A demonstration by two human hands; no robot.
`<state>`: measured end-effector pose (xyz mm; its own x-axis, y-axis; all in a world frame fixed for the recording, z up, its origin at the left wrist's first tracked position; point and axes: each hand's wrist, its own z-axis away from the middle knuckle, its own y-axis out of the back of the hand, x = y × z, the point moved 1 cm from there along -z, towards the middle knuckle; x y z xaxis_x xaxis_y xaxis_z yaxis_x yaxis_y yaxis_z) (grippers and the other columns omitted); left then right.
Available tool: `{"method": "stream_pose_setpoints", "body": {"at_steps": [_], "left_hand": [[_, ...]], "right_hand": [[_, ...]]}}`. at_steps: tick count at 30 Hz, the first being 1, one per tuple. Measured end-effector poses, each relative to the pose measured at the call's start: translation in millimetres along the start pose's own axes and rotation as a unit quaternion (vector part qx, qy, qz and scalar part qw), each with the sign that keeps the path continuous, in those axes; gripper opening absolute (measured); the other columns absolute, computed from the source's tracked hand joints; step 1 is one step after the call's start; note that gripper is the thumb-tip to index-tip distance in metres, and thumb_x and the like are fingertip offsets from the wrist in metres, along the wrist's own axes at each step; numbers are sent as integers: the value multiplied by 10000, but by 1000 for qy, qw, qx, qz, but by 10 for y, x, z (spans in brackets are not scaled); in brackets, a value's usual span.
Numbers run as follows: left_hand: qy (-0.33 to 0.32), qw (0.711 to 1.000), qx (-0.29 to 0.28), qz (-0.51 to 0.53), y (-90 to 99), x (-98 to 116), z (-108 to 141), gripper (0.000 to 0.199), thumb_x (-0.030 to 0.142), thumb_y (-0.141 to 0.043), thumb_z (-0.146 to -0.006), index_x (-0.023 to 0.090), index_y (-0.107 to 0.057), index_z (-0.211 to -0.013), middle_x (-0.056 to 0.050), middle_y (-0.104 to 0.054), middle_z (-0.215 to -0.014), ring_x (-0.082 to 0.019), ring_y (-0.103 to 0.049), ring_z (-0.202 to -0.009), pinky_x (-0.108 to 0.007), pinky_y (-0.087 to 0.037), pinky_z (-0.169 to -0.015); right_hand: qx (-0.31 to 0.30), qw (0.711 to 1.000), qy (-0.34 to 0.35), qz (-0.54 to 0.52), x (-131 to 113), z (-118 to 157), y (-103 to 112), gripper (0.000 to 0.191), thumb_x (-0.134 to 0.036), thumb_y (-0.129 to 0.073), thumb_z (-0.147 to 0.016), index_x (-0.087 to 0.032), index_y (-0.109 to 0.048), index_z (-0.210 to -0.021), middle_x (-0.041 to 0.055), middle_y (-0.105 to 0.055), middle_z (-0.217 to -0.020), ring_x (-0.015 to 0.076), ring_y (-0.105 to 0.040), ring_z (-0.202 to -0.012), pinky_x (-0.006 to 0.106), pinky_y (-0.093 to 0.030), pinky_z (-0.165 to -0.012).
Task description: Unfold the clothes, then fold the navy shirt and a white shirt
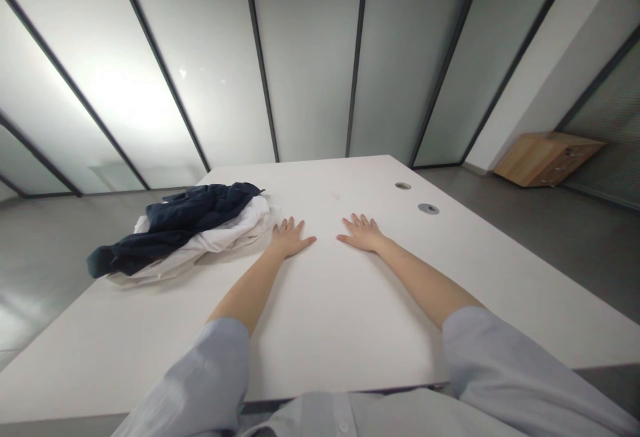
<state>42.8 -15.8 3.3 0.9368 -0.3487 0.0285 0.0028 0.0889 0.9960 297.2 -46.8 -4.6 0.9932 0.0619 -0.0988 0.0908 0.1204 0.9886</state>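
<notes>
Both hands' fingers (291, 224) spread wide, empty, smooth white tabletop (340, 317), crumpled navy cloth (200, 214)

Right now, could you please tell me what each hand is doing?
Left hand: open, fingers spread on the white table, holding nothing.
Right hand: open, fingers spread on the table, holding nothing.
</notes>
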Motion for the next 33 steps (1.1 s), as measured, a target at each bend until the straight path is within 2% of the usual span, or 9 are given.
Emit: {"method": "stream_pose_setpoints", "body": {"at_steps": [21,33], "left_hand": [[0,1000,5,2,-38,-23,-28,920,824,-206,-798,266,-219,-1529,-132,-157,-1600,-369,-144,-1457,-572,-169,-1130],[0,1000,-2,5,31,-8,28,928,828,-188,-798,255,-228,-1528,-148,-150,-1598,-373,-155,-1454,-577,-166,-1130]], "right_hand": [[12,1000,2,5,2,-7,-10,902,-811,-264,-813,-267,-234,-1533,118,-157,-1604,391,-123,-1447,578,-126,-1132],[24,1000,6,4,-3,0,-3,890,-801,-281,-818,-262,-263,-1525,125,-185,-1597,394,-150,-1441,570,-127,-1132]]}}
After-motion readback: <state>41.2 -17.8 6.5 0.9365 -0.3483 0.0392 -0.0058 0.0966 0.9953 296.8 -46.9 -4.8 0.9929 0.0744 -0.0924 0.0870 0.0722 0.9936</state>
